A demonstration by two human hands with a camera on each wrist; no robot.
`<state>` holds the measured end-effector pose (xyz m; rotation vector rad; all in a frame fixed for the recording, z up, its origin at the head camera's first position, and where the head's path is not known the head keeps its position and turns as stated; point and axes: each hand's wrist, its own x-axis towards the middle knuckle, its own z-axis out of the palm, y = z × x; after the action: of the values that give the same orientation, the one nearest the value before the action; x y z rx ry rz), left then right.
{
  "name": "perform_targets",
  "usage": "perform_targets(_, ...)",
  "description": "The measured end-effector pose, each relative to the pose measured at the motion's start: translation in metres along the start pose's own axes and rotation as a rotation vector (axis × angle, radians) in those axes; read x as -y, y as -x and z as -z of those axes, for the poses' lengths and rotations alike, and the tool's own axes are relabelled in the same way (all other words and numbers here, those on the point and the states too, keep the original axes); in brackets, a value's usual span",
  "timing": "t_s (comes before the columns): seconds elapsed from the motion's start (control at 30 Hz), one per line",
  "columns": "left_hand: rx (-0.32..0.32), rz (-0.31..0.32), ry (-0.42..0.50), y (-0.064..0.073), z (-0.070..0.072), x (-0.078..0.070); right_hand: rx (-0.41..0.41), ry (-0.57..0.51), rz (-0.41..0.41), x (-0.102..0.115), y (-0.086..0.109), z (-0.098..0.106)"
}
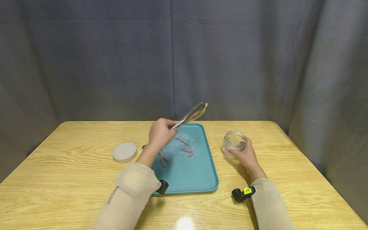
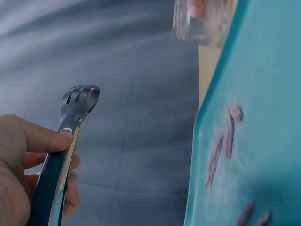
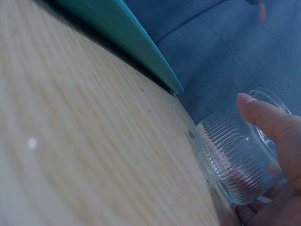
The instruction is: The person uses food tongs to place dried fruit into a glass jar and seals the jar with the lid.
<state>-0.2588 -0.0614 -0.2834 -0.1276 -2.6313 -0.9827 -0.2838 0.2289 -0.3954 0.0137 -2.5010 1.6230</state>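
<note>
grey curtain behind everything, pale wood-look surface in front. going left to right on my feed: whitish round lid lying flat, then the left hand up above the tray, fingers wrapped round a pair of tongs with its two halves squeezed close. little pink piece at the tip. under that, more pinkish strips on the tray with some white powder, a few partly hidden by the left arm.

far right, the glass jar, lidless, right hand curled round it.

imo the next bit hangs on tongs tip vs jar mouth: from the left fingers the tongs' long axis points away and up to the right, while the jar sits further right, lower and closer to me. right hand's obviously the nearer one to it.

head cam can't sell me on what's in the jar, but the right wrist view shows pinkish stuff through the ribbed glass, contents or fingers, can't swear. left wrist gives me the slots in the tongs' head, which head cam doesn't.
</note>
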Motion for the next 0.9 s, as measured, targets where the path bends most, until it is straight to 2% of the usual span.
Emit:
perform_targets(0.17, 0.018, -0.026, 0.053, 0.000, -0.006, -0.015, 0.005, 0.011, -0.005, 0.000, 0.001, 0.001)
perform_targets(0.4, 0.003, -0.053, 0.086, -0.001, -0.018, -0.030, 0.006, 0.017, -0.005, 0.001, 0.000, 0.001)
perform_targets(0.53, 0.000, -0.071, 0.084, -0.001, -0.027, -0.036, 0.006, 0.023, -0.005, 0.001, 0.000, 0.001)
perform_targets(0.9, 0.005, -0.067, 0.113, 0.004, -0.058, -0.051, 0.003, 0.006, 0.003, 0.000, 0.000, 0.002)
